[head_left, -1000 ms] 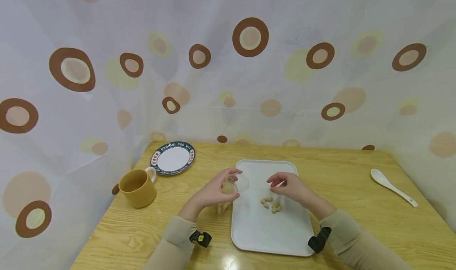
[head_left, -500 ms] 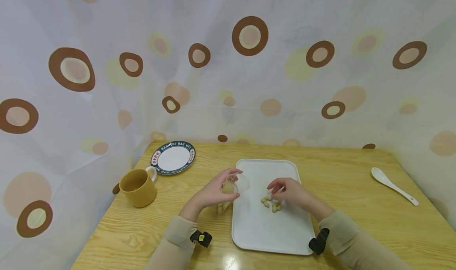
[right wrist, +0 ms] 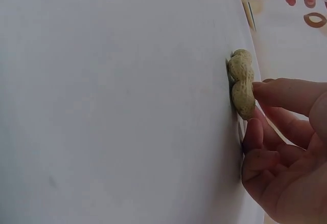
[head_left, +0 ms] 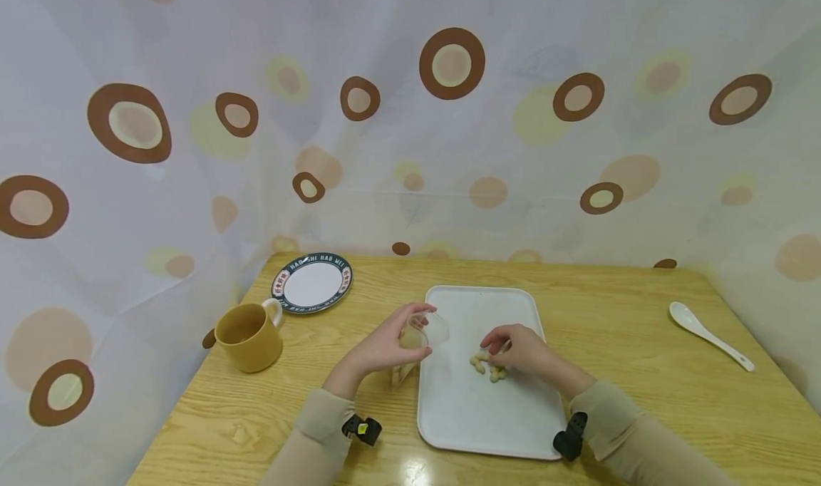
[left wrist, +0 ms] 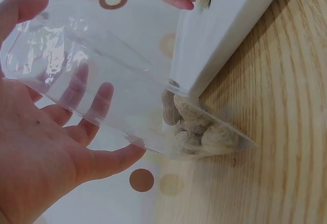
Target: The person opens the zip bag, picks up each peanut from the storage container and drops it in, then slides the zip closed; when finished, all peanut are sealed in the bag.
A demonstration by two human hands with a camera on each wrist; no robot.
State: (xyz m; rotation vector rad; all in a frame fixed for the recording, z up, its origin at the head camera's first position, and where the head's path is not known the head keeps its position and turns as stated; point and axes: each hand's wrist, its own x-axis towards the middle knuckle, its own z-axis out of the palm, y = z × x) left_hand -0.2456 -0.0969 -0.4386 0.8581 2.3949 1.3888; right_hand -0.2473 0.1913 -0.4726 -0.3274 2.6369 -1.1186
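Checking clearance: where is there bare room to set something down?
Bare: the table between tray and spoon, beyond the right sleeve; the tray's near end. Crowded: mid-tray, peanuts by the right hand; tray's left edge, left hand holding bag.

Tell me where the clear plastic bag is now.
In the head view, the clear plastic bag is in the left hand, at the left edge of the white tray; the left wrist view shows peanuts inside.

tan peanuts [head_left: 497, 374], white tray [head_left: 481, 418], brown-ringed backdrop [head_left: 385, 37]
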